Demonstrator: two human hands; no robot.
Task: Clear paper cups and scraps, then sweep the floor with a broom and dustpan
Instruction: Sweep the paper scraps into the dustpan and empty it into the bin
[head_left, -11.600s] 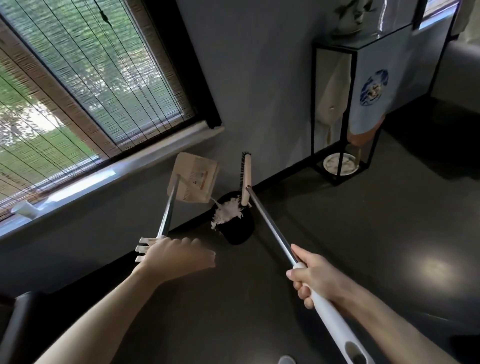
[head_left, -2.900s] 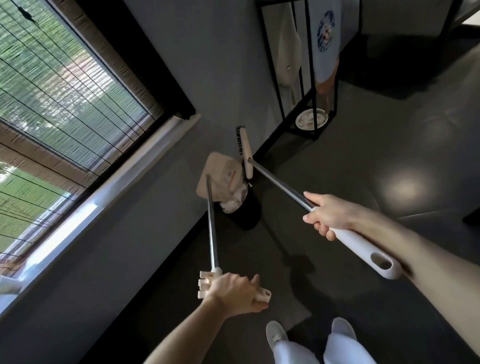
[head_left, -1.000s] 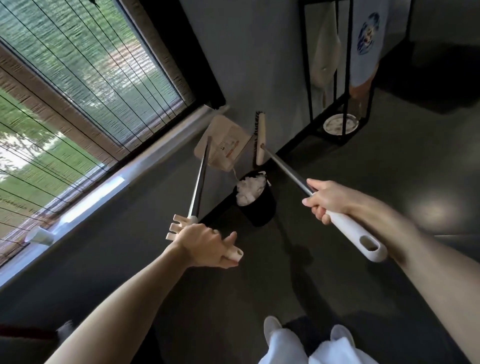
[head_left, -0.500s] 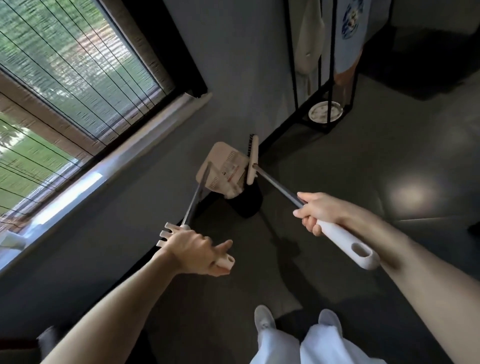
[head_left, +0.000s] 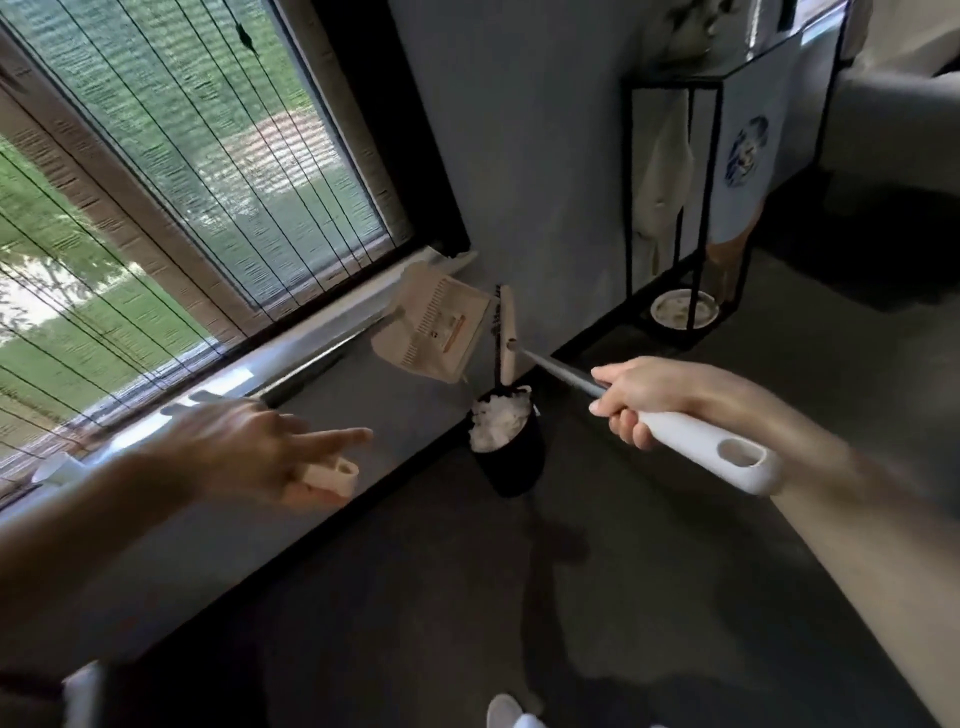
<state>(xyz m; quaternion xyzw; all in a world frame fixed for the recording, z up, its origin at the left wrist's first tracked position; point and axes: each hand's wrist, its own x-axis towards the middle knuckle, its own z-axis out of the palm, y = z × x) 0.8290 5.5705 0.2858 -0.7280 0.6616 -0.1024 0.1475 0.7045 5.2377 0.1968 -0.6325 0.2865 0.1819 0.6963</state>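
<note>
Black bin (head_left: 511, 462), beyond both hands, holds white paper scraps (head_left: 498, 423). The left hand (head_left: 260, 457) grips the dustpan (head_left: 436, 327) by its handle end, pan tilted far ahead above the bin. The right hand (head_left: 639, 400) clasps the broom (head_left: 506, 332), shaft pointing forward-left, head upright over the bin.

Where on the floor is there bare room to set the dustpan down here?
Bare dark floor spreads between the black waste bin, the white shoes and the black metal stand. Crowded by the wall: the beige dustpan and steel-shafted broom hang over the bin of white scraps.
</note>
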